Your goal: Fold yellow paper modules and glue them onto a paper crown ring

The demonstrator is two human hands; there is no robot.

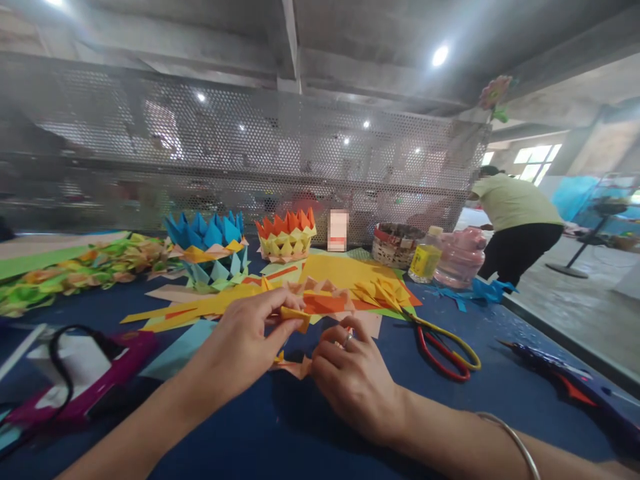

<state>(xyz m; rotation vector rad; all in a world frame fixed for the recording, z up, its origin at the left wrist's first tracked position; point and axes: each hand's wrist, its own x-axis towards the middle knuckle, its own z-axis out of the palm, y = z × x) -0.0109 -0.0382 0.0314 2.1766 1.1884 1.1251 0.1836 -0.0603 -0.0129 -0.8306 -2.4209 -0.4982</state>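
Note:
Near the middle of the table my left hand (245, 337) pinches a folded yellow paper piece (299, 317) between thumb and fingers. Just to its right, my right hand (353, 383), wearing a ring, has its fingers closed on a zigzag strip of folded peach and yellow paper (296, 366). Part of that strip is hidden behind the fingers. Beyond both hands lie yellow and orange paper sheets (340, 268) and a small heap of folded yellow pieces (383, 292). Scissors (420, 322) with red and yellow handles rest right of my right hand.
Blue (210, 232) and orange-and-yellow (286, 237) paper crowns stand at the back, near a woven basket (397, 245), yellow-labelled bottle (425, 255) and pink jug (459, 257). A glue gun (555, 373) lies right; a purple object with a cable (115, 363) left. Someone (517, 207) bends over beyond.

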